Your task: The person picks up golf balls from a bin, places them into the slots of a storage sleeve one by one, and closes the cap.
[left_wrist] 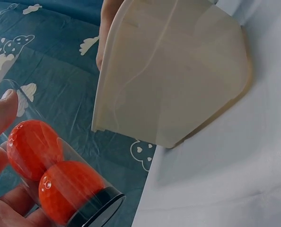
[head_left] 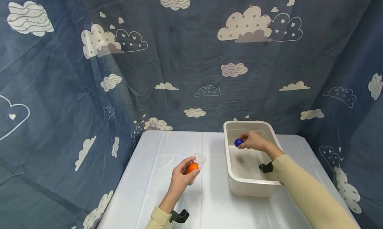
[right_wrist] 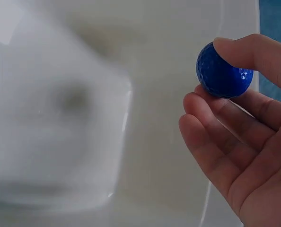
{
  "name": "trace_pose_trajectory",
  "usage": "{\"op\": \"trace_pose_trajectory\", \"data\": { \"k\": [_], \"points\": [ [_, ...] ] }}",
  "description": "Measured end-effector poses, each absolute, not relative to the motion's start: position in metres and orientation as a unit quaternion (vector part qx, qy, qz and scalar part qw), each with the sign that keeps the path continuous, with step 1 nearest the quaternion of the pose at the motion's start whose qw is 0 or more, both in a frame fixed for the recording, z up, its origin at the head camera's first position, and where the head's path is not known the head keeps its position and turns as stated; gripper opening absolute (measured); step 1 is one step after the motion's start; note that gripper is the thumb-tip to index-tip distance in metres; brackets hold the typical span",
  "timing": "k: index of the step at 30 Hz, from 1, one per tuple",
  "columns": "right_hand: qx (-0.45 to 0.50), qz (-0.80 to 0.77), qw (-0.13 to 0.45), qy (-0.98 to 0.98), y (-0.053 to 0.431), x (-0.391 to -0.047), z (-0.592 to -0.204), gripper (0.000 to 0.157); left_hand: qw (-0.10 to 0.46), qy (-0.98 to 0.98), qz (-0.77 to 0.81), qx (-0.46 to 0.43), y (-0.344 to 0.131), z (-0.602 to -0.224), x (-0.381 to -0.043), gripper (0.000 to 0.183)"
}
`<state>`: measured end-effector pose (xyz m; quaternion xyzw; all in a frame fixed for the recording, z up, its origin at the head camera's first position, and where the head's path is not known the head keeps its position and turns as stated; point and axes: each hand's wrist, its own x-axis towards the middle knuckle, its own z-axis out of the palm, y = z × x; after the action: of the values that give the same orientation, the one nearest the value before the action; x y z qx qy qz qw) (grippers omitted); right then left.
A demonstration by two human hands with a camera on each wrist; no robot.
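Two dimpled orange balls [left_wrist: 72,191] are resting in a clear tube [head_left: 200,158] the left hand [head_left: 182,174] is gripping — the right hand [head_left: 254,141] is pinching a glossy blue ball [right_wrist: 223,73].

A bin [head_left: 249,188] stands on the desk's [head_left: 161,155] right half, a curtain [head_left: 185,56] behind. A golf ball [head_left: 238,142] is in the right hand [head_left: 252,140] above the bin's floor; left of the bin, the left hand [head_left: 181,175] holds a tube [head_left: 201,158] containing two balls [left_wrist: 72,191].

Soft light leaves a blurry shadow in the bin [head_left: 251,188] and small glints on the blue ball [right_wrist: 220,77]
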<state>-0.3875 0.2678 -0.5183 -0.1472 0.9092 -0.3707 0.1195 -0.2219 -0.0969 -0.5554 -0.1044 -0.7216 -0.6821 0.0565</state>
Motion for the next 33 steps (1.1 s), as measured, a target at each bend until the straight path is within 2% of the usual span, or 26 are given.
{"op": "trace_pose_trajectory", "data": {
  "k": [16, 22, 26, 33],
  "points": [
    [-0.192, -0.413, 0.056, 0.889, 0.248, -0.345, -0.485, 0.043, 0.050, -0.730, -0.675, -0.095, -0.094, -0.555, -0.223, 0.047],
    [-0.193, -0.501, 0.087, 0.839, 0.240, -0.331, -0.477, 0.048, 0.047, -0.729, -0.676, -0.096, -0.092, -0.555, -0.224, 0.052],
    [-0.174, -0.558, 0.111, 0.804, 0.230, -0.318, -0.472, 0.054, 0.050, -0.727, -0.679, -0.091, -0.092, -0.555, -0.222, 0.047],
    [-0.179, -0.592, 0.133, 0.774, 0.211, -0.293, -0.470, 0.051, 0.039, -0.729, -0.677, -0.089, -0.088, -0.556, -0.222, 0.045]
  ]
}}
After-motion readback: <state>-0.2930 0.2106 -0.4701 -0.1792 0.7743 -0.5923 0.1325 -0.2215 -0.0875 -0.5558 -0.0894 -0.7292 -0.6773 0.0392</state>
